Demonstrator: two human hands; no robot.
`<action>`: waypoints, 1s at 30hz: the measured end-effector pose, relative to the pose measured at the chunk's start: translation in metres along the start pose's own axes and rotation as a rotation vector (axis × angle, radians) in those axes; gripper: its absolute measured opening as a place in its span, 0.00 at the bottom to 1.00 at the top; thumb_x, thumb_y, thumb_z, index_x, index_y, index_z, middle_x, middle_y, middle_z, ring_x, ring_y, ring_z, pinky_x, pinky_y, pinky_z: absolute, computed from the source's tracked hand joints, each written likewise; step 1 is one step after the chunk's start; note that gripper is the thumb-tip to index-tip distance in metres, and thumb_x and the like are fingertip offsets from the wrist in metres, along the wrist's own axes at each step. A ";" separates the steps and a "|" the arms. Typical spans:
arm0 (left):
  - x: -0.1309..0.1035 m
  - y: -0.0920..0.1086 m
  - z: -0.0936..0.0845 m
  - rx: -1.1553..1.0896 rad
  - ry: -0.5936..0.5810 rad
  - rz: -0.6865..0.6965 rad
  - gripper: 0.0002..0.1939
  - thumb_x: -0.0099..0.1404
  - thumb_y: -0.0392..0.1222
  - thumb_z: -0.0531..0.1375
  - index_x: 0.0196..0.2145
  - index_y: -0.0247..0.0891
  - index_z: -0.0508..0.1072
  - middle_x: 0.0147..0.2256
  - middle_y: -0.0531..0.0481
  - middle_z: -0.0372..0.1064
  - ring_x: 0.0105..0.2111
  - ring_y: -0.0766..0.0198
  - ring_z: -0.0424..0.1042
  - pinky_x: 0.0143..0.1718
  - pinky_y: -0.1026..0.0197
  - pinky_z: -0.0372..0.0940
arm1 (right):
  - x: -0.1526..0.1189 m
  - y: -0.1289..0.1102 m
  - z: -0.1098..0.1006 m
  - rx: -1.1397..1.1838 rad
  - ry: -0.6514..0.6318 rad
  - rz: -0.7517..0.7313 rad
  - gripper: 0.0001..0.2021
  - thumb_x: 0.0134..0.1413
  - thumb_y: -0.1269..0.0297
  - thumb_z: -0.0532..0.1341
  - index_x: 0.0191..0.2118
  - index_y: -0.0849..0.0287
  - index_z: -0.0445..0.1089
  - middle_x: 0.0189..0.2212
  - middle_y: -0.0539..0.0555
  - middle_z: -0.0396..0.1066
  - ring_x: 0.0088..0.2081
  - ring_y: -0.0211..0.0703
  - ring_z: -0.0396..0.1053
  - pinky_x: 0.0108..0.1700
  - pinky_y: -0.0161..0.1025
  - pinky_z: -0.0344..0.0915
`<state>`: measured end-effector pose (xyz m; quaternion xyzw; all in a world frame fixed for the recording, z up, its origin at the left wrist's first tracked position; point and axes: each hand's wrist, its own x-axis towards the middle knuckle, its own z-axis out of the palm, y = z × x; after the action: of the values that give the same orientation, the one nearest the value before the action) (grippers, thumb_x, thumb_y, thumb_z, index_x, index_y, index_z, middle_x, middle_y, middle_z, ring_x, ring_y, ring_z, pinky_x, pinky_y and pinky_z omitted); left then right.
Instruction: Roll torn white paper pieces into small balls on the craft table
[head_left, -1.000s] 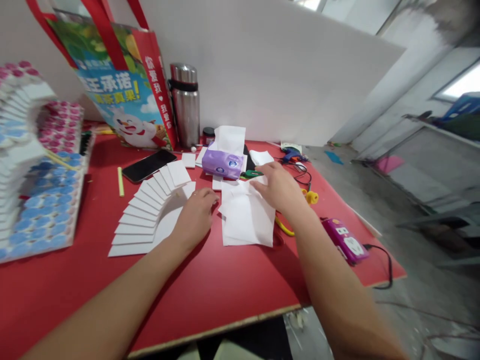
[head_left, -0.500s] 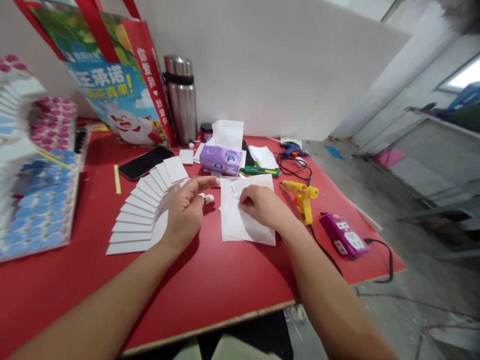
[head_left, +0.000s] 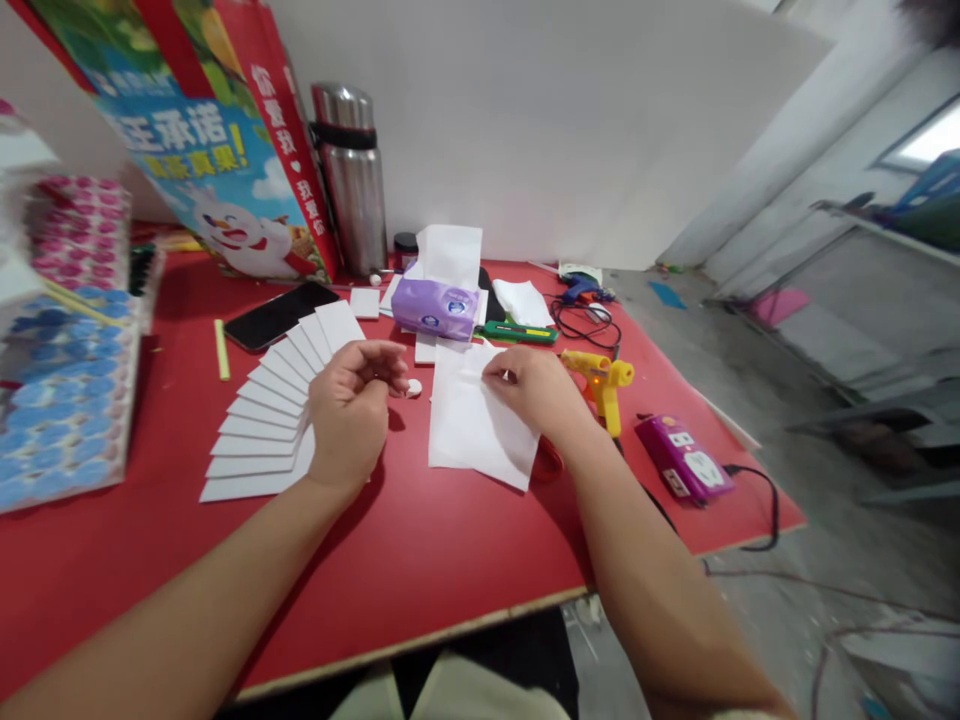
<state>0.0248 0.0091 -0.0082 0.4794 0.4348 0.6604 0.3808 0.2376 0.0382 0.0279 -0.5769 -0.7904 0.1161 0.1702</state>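
two bare hands worked above the red table (head_left: pixel 427 560) in the head view. a second earlier the left hand (head_left: pixel 351 415) lay low beside the fan of white strips (head_left: pixel 259 430); now it was turned with the palm partly showing, its fingers loosely half-curled. a small white round piece (head_left: pixel 413 388) sat just beyond its fingertips, whether touching or apart i could not tell, nor whether those fingers had hold of anything. half a second earlier two such pieces showed near there. the right hand (head_left: pixel 536 390), a second ago at the green cutter (head_left: pixel 521 332), was now over the white paper (head_left: pixel 465 420), thumb and forefinger bent close together; anything between them was too small to make out.

the paper lay between the hands, on the near side of the purple tissue pack (head_left: pixel 435 310). it looked flat, plain and thin, its near edge uneven, with the right corner reaching nearer than the left. the yellow glue gun (head_left: pixel 611 385), mostly hidden by the right arm a second before, stood out just right of that hand.
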 end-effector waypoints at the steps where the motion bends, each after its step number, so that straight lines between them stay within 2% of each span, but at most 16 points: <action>1: 0.001 -0.001 -0.001 0.005 0.010 0.007 0.18 0.55 0.25 0.54 0.39 0.37 0.75 0.31 0.53 0.72 0.28 0.67 0.74 0.33 0.63 0.73 | -0.001 0.000 -0.002 0.038 0.042 -0.016 0.09 0.57 0.76 0.61 0.34 0.60 0.79 0.36 0.56 0.79 0.36 0.45 0.72 0.40 0.40 0.64; 3: 0.003 -0.002 -0.002 0.070 0.005 0.015 0.17 0.56 0.26 0.54 0.40 0.38 0.75 0.33 0.52 0.72 0.29 0.67 0.73 0.31 0.64 0.72 | -0.002 0.001 -0.006 0.097 0.104 -0.048 0.08 0.57 0.74 0.61 0.32 0.60 0.79 0.35 0.56 0.78 0.34 0.43 0.72 0.40 0.39 0.65; 6: 0.003 -0.004 -0.003 0.218 -0.067 0.005 0.16 0.58 0.28 0.55 0.41 0.39 0.76 0.35 0.51 0.73 0.31 0.66 0.74 0.30 0.64 0.73 | -0.004 0.000 -0.006 0.144 0.108 -0.068 0.06 0.57 0.71 0.63 0.33 0.60 0.80 0.35 0.55 0.77 0.32 0.41 0.70 0.38 0.39 0.65; 8: 0.001 -0.005 -0.003 0.223 -0.121 0.004 0.18 0.59 0.28 0.53 0.43 0.39 0.76 0.38 0.49 0.74 0.35 0.63 0.75 0.34 0.61 0.75 | -0.002 -0.005 0.001 0.176 0.135 -0.120 0.07 0.60 0.67 0.64 0.39 0.58 0.80 0.39 0.56 0.77 0.36 0.44 0.72 0.41 0.41 0.67; 10: 0.000 -0.006 -0.003 0.201 -0.140 0.044 0.22 0.60 0.27 0.51 0.47 0.40 0.75 0.43 0.47 0.75 0.40 0.61 0.76 0.40 0.57 0.77 | 0.001 -0.014 0.014 0.181 0.171 -0.245 0.10 0.64 0.66 0.62 0.47 0.57 0.79 0.46 0.58 0.77 0.45 0.48 0.72 0.49 0.45 0.66; 12: -0.001 -0.005 -0.003 0.229 -0.121 0.144 0.25 0.59 0.26 0.50 0.49 0.40 0.75 0.46 0.47 0.75 0.45 0.60 0.76 0.48 0.53 0.76 | 0.005 -0.025 0.029 0.115 0.087 -0.406 0.14 0.64 0.71 0.60 0.51 0.57 0.77 0.50 0.58 0.77 0.51 0.51 0.69 0.54 0.48 0.63; 14: 0.000 -0.004 -0.003 0.270 -0.094 0.243 0.26 0.59 0.25 0.51 0.51 0.40 0.74 0.49 0.47 0.74 0.49 0.59 0.76 0.55 0.52 0.72 | 0.009 -0.035 0.043 0.021 -0.001 -0.459 0.17 0.64 0.74 0.58 0.55 0.57 0.76 0.54 0.57 0.76 0.52 0.53 0.66 0.52 0.50 0.61; 16: 0.000 -0.004 -0.004 0.287 -0.087 0.285 0.26 0.59 0.25 0.51 0.51 0.40 0.74 0.51 0.46 0.73 0.51 0.59 0.75 0.58 0.51 0.69 | 0.011 -0.039 0.051 -0.034 -0.041 -0.483 0.17 0.66 0.73 0.56 0.55 0.57 0.75 0.53 0.56 0.77 0.51 0.54 0.65 0.48 0.49 0.59; 18: 0.001 -0.004 -0.004 0.285 -0.096 0.284 0.25 0.60 0.25 0.52 0.51 0.39 0.75 0.51 0.46 0.73 0.52 0.59 0.74 0.59 0.51 0.69 | 0.013 -0.038 0.053 -0.048 -0.039 -0.480 0.14 0.67 0.72 0.56 0.52 0.57 0.77 0.48 0.57 0.78 0.49 0.53 0.65 0.46 0.48 0.58; 22: 0.002 -0.008 -0.005 0.284 -0.105 0.214 0.24 0.60 0.26 0.53 0.51 0.40 0.74 0.50 0.46 0.74 0.51 0.58 0.75 0.57 0.51 0.70 | 0.013 -0.030 0.048 0.001 0.023 -0.430 0.11 0.63 0.74 0.58 0.44 0.60 0.78 0.45 0.59 0.77 0.48 0.52 0.65 0.48 0.47 0.59; 25: 0.003 -0.011 -0.006 0.303 -0.107 0.162 0.25 0.59 0.27 0.52 0.51 0.41 0.74 0.51 0.46 0.74 0.50 0.58 0.75 0.55 0.51 0.71 | 0.012 -0.030 0.048 0.050 0.046 -0.436 0.09 0.61 0.72 0.60 0.45 0.60 0.77 0.46 0.59 0.76 0.48 0.53 0.66 0.50 0.48 0.60; 30: 0.003 -0.013 -0.005 0.292 -0.098 0.200 0.25 0.58 0.26 0.52 0.50 0.40 0.74 0.49 0.47 0.75 0.51 0.58 0.75 0.59 0.50 0.69 | 0.010 -0.036 0.054 0.035 -0.030 -0.497 0.12 0.61 0.72 0.60 0.47 0.59 0.77 0.45 0.60 0.76 0.45 0.52 0.65 0.50 0.48 0.62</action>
<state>0.0205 0.0149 -0.0206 0.6020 0.4572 0.6008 0.2600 0.1819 0.0376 -0.0069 -0.3598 -0.9084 0.0929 0.1918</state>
